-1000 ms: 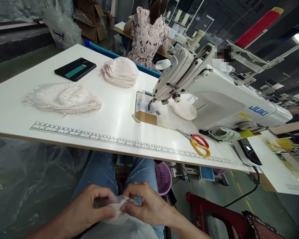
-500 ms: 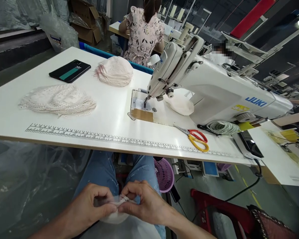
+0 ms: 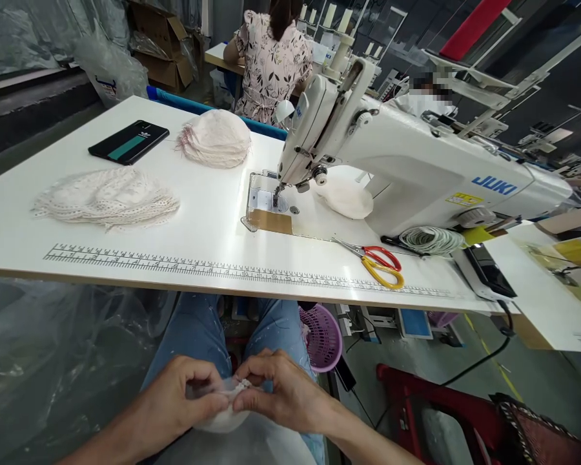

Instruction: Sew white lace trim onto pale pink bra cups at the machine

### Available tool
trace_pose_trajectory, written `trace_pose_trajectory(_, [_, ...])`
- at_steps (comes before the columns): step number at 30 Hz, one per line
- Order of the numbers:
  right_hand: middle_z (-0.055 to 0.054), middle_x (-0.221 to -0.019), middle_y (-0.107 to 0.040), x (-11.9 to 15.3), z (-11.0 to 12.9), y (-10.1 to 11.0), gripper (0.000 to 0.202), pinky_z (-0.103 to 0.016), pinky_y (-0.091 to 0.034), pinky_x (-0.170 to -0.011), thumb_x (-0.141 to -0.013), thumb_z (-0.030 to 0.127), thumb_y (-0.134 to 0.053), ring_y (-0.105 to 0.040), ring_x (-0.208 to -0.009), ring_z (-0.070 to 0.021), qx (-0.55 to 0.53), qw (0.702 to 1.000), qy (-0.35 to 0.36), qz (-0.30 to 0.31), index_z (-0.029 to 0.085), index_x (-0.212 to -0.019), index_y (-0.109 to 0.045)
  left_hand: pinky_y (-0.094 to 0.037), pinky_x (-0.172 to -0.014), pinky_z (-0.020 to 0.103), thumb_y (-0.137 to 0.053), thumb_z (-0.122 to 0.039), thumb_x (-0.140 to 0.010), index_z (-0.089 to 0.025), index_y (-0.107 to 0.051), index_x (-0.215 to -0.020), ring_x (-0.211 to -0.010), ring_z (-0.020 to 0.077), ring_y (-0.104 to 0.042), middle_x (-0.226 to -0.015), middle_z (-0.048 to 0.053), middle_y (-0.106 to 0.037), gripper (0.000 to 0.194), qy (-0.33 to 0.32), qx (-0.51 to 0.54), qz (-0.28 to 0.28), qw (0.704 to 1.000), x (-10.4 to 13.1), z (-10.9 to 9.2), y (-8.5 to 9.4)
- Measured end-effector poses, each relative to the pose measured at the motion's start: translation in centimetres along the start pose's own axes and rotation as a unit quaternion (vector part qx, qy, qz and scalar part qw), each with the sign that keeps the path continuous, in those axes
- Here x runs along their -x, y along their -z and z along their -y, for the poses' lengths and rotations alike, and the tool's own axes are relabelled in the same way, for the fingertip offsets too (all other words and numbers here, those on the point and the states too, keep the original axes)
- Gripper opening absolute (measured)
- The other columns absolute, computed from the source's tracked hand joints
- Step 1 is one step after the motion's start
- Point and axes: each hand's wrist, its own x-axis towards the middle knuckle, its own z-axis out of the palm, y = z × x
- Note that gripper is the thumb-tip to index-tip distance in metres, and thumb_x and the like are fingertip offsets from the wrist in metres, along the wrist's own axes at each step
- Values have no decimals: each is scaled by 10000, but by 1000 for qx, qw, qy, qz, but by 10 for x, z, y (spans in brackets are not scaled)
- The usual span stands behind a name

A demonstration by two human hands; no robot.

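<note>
Low over my lap, my left hand (image 3: 186,394) and my right hand (image 3: 275,391) pinch a piece of white fabric (image 3: 225,420) between thumbs and fingers. The thumbs nearly meet on it, and a lacy edge shows near the right fingertips. Fingers cover part of the cloth. In front stands a white sewing machine (image 3: 407,165) with a cream fabric piece (image 3: 348,199) lying under its arm. To the left on the table rest a stack of lace-edged fabric (image 3: 106,199) and a rounded stack of pale fabric (image 3: 215,139).
Scissors (image 3: 375,261) with red and yellow handles lie near the table's front edge, beside a printed ruler (image 3: 213,268). A black phone (image 3: 128,142) lies at the back left. Below the table stands a purple basket (image 3: 323,339). A person in a floral top (image 3: 275,61) sits ahead.
My view has shifted slightly, so the table and machine sit a little further left. Both hands keep hold of the white fabric, almost unmoved.
</note>
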Motion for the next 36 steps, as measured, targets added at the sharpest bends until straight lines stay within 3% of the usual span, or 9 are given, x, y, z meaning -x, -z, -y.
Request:
trace_pose_trajectory(5, [17, -716, -629, 1, -6, -1, 332, -273, -394, -776, -713, 494, -741, -562, -751, -163, 8, 1000, 5, -21, 209, -875, -689, -297, -548, 221, -533, -370, -746, -147, -596, -607, -583, 122, -414, -569, -38, -455, 270, 4, 6, 3, 1000, 1, -6, -3])
trace_pose_trajectory(14, [21, -708, -645, 3, -2, 1, 127, -250, -401, -725, -755, 281, -747, -566, -707, -138, -28, 999, 3, -41, 189, -787, -665, -299, -551, 210, -570, -326, -749, -147, -615, -603, -582, 112, -402, -558, -49, -430, 235, 5, 17, 8, 1000, -1, -2, -5])
trace_pose_trajectory(28, [6, -618, -641, 8, -6, -10, 203, -239, -382, -695, -853, 314, -622, -558, -615, -115, -16, 985, 119, -123, 164, -716, -633, -392, -696, 226, -588, -336, -720, -187, -697, -655, -789, 205, -552, -665, 2, -633, 196, 46, -97, 0, 994, 7, -14, 4])
trace_pose_trajectory(36, [-16, -676, -657, 8, -9, 0, 280, -232, -399, -673, -901, 377, -555, -562, -661, -128, -51, 994, 78, -54, 164, -754, -662, -407, -651, 220, -633, -394, -664, -189, -709, -650, -782, 213, -546, -652, 6, -611, 220, 75, -18, 8, 997, 3, -10, 2])
